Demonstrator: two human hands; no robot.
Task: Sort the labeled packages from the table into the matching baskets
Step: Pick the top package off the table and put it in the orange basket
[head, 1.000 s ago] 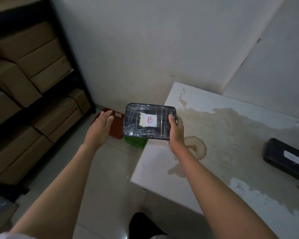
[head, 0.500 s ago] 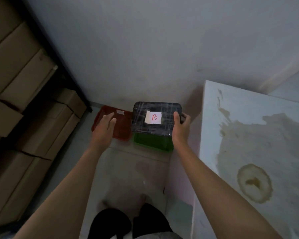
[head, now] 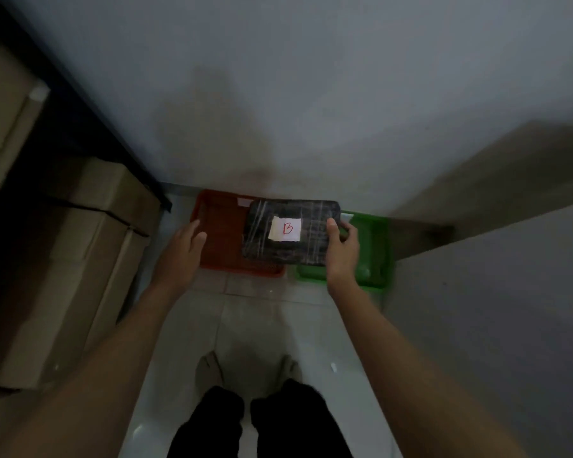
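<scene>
Overhead, the person stands with both arms stretched forward and down. Right hand (head: 342, 251) clasps the right-hand short edge of a flat black package (head: 291, 232), thumb over its top face and fingers curled beneath; left hand (head: 181, 251) hangs loose and spread to the left, touching nothing.

Package: carried level in the air, between the two hands, its white label (head: 285, 229) bearing a red "B" turned upward. It hovers above the gap where a red basket (head: 224, 233) and a green basket (head: 372, 252) sit side by side on the floor; most of it covers the red one. Basket tags cannot be read from where they lie, so which matches "B" cannot be told.

Handling, as a judgement: one-handed edge support with no visible droop suggests a stiff, fairly light block. Shiny tape bands across the wrap look slick, so a slip is likeliest at the thumb. A firmer hold would take both short edges, or a palm under the middle.

Surface and room: pale glossy floor tiles (head: 268, 328) lie beneath the forearms. Stacked cardboard boxes (head: 80, 259) on a dark rack stand beyond the left hand; a plain grey wall (head: 311, 94) rises just past the baskets; a pale slab fills the space outside the right arm. Lighting is dim.
</scene>
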